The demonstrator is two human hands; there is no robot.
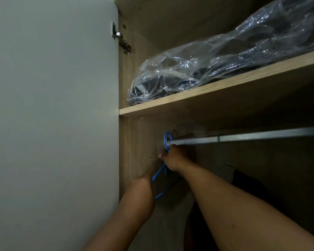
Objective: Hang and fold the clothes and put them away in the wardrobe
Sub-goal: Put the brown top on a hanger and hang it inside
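Matt wood-grain shelf (216,91), glossy crinkled plastic bag (216,57), brushed metal rail (252,136).

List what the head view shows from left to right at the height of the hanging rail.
Grey wardrobe door → wooden side panel → blue hanger hooked on the rail's left end, right hand gripping it just below → metal rail running right.

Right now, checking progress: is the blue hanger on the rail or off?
On: blue hanger hook loops over the rail; right hand grips it.
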